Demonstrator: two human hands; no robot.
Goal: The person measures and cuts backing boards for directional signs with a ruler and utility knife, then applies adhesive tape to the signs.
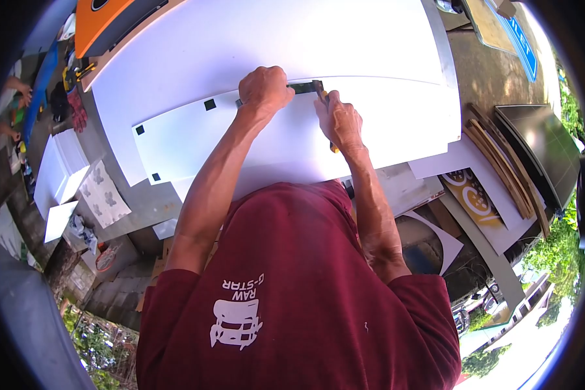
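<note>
My right hand [341,122] is closed around a utility knife [324,96] with yellow and dark parts, its front end down at the white sheet. Curled into a fist, my left hand [266,90] presses on a dark straight strip [302,87] that lies across the sheet and shows on both sides of the fist. The knife's front end is at the strip's right end. Under both hands is a long white sheet [396,117] with small black squares [210,104] towards its left end. It rests on a larger white board [344,39].
An orange panel [107,26] lies at the far left corner. White panels [62,169] lean at left, where another person's hands [19,91] show. At right are wooden strips [500,162], a dark panel [546,149] and a gold-patterned board [471,195]. A blue sign [523,52] lies beyond.
</note>
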